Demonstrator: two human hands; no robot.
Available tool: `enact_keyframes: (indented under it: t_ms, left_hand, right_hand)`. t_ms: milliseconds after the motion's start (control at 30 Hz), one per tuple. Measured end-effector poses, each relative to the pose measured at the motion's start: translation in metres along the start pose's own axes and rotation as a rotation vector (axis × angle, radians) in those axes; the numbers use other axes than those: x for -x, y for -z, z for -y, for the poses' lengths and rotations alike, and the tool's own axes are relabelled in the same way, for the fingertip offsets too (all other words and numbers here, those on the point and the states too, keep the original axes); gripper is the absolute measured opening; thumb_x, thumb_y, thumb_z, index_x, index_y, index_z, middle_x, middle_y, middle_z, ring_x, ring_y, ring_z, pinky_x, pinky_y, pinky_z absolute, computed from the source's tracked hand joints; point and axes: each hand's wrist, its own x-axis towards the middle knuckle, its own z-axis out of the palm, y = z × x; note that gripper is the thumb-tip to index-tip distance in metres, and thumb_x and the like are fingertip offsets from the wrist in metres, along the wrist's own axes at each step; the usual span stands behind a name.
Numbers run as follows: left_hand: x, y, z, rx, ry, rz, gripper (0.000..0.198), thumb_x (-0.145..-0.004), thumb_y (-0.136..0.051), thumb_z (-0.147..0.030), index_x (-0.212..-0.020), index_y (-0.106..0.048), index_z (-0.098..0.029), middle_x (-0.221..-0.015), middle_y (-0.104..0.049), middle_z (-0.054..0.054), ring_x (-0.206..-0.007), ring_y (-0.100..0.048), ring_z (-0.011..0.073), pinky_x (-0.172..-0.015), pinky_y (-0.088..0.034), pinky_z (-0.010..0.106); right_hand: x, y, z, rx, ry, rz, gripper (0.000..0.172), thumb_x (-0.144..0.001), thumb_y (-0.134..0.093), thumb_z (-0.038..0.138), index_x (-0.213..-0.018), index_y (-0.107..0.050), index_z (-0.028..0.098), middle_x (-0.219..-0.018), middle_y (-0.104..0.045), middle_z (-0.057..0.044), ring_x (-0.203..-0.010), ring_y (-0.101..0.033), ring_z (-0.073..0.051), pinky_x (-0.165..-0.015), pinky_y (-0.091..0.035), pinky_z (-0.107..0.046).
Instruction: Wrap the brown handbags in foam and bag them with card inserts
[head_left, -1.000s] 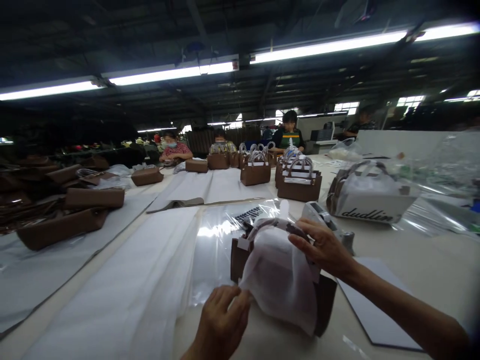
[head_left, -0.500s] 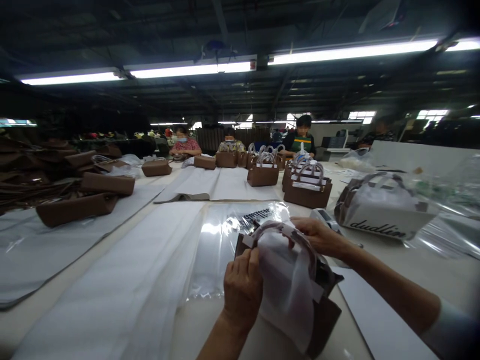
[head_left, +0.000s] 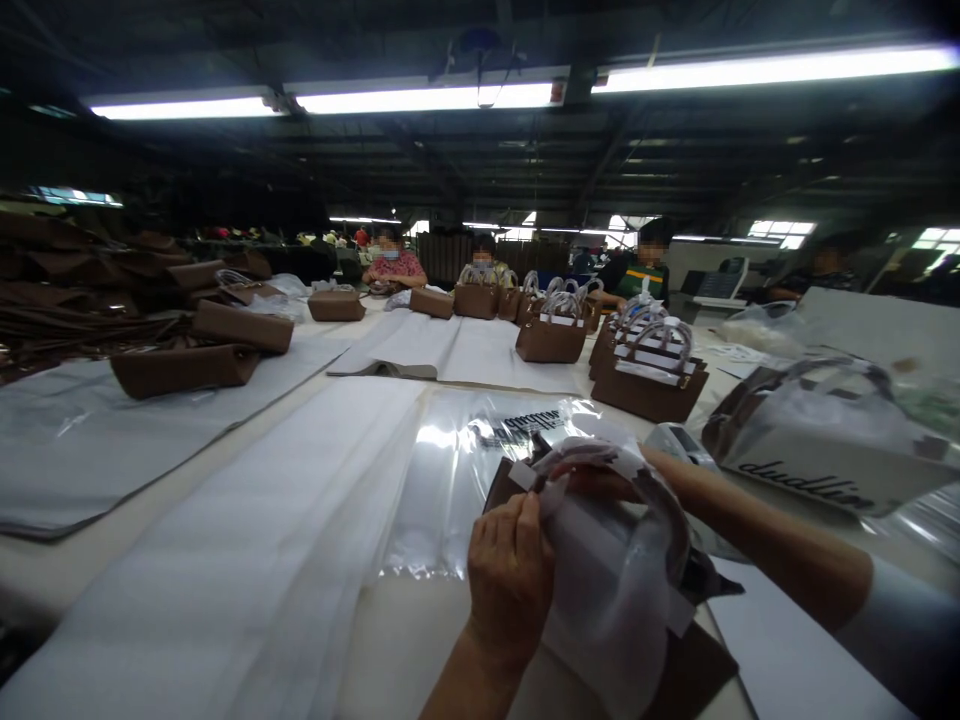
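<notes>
A brown handbag (head_left: 697, 670) stands tilted in front of me at the lower right. A thin, see-through white wrapping sheet (head_left: 607, 600) drapes over its side, and its arched handles (head_left: 667, 510) are wrapped in clear film. My left hand (head_left: 510, 570) is closed, thumb and fingers pinching the bag's upper edge by the left handle base. From behind, my right hand (head_left: 600, 485) reaches through the handle arch, its fingers closed on the white sheet near my left fingertips. The handle and sheet partly hide those fingers. Beyond the handbag lies a flat clear plastic bag (head_left: 435, 490) with black lettering.
Long white sheets (head_left: 225, 520) cover the table's left. Brown handbags (head_left: 645, 385) stand farther back, and a brown pile (head_left: 60, 300) lies far left. A wrapped bag (head_left: 817, 440) with black lettering sits at right. Several people work across the table.
My right hand has moved from the handle's far side into the arch, toward my left hand. My left hand keeps its pinch. The view has shifted, so everything sits farther right.
</notes>
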Motion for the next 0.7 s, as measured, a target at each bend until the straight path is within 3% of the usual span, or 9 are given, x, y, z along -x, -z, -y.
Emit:
enact_keyframes:
  t_ms: [67, 133, 233, 333, 500, 600, 633, 700]
  left_hand:
    - [-0.001, 0.001, -0.001, 0.014, 0.027, 0.008, 0.028, -0.079, -0.053, -0.014, -0.107, -0.05, -0.012, -0.097, -0.061, 0.011, -0.088, -0.056, 0.0211, -0.075, -0.045, 0.036]
    - [-0.002, 0.002, -0.002, 0.013, 0.065, 0.012, 0.026, -0.08, -0.054, -0.018, -0.104, -0.05, -0.013, -0.094, -0.061, 0.01, -0.085, -0.056, 0.021, -0.073, -0.045, 0.036]
    - [-0.003, 0.004, -0.002, 0.003, 0.12, 0.025, 0.017, -0.081, -0.051, -0.018, -0.098, -0.051, -0.016, -0.089, -0.06, 0.007, -0.08, -0.055, 0.0201, -0.07, -0.043, 0.036]
    - [-0.006, 0.004, 0.0, 0.019, 0.157, 0.055, 0.008, -0.083, -0.044, -0.015, -0.086, -0.051, -0.017, -0.078, -0.057, 0.004, -0.074, -0.052, 0.019, -0.068, -0.041, 0.036]
    - [-0.011, 0.007, 0.005, 0.257, 0.343, 0.126, 0.023, -0.087, -0.031, -0.015, -0.067, -0.041, -0.018, -0.074, -0.046, 0.003, -0.072, -0.046, 0.016, -0.066, -0.04, 0.031]
    - [-0.011, 0.009, 0.01, 0.373, 0.465, 0.147, 0.025, -0.088, -0.033, -0.02, -0.064, -0.039, -0.019, -0.073, -0.044, 0.002, -0.072, -0.046, 0.0142, -0.066, -0.041, 0.029]
    - [-0.01, 0.01, 0.011, 0.399, 0.488, 0.151, 0.024, -0.088, -0.035, -0.022, -0.065, -0.041, -0.019, -0.074, -0.045, 0.001, -0.072, -0.047, 0.0139, -0.067, -0.042, 0.029]
    - [-0.007, 0.01, 0.012, 0.437, 0.508, 0.154, 0.021, -0.088, -0.038, -0.025, -0.069, -0.046, -0.019, -0.078, -0.047, 0.001, -0.075, -0.048, 0.0138, -0.07, -0.043, 0.029]
  right_hand:
    - [-0.001, 0.003, 0.004, -0.099, -0.053, 0.204, 0.02, -0.078, -0.05, 0.031, -0.087, -0.065, 0.021, -0.076, -0.063, -0.003, -0.066, -0.058, -0.015, -0.064, -0.048, -0.025]
    - [-0.001, 0.005, 0.009, -0.137, -0.149, 0.283, 0.021, -0.08, -0.048, 0.031, -0.085, -0.065, 0.021, -0.073, -0.063, -0.003, -0.059, -0.055, -0.013, -0.058, -0.046, -0.023]
    - [-0.002, 0.005, 0.015, -0.119, -0.206, 0.29, 0.02, -0.08, -0.049, 0.033, -0.085, -0.065, 0.021, -0.071, -0.062, -0.002, -0.053, -0.052, -0.011, -0.053, -0.044, -0.022]
    - [-0.005, 0.0, 0.02, -0.145, -0.154, 0.275, 0.023, -0.081, -0.048, 0.035, -0.087, -0.064, 0.019, -0.071, -0.061, -0.003, -0.059, -0.054, -0.013, -0.059, -0.046, -0.025]
    - [-0.007, -0.003, 0.025, -0.173, -0.025, 0.276, 0.023, -0.079, -0.052, 0.037, -0.083, -0.063, 0.018, -0.073, -0.06, -0.003, -0.072, -0.055, -0.015, -0.069, -0.047, -0.025]
    - [0.003, 0.007, 0.021, -0.24, -0.046, 0.343, 0.024, -0.075, -0.057, 0.039, -0.079, -0.062, 0.016, -0.07, -0.059, -0.003, -0.07, -0.055, -0.015, -0.065, -0.047, -0.024]
    - [0.009, 0.013, 0.018, -0.275, -0.08, 0.309, 0.026, -0.075, -0.057, 0.041, -0.079, -0.061, 0.015, -0.07, -0.059, -0.003, -0.068, -0.056, -0.015, -0.062, -0.047, -0.024]
    - [0.026, 0.023, 0.013, -0.3, -0.173, 0.061, 0.033, -0.077, -0.053, 0.046, -0.078, -0.059, 0.014, -0.069, -0.058, -0.004, -0.064, -0.056, -0.015, -0.06, -0.047, -0.026]
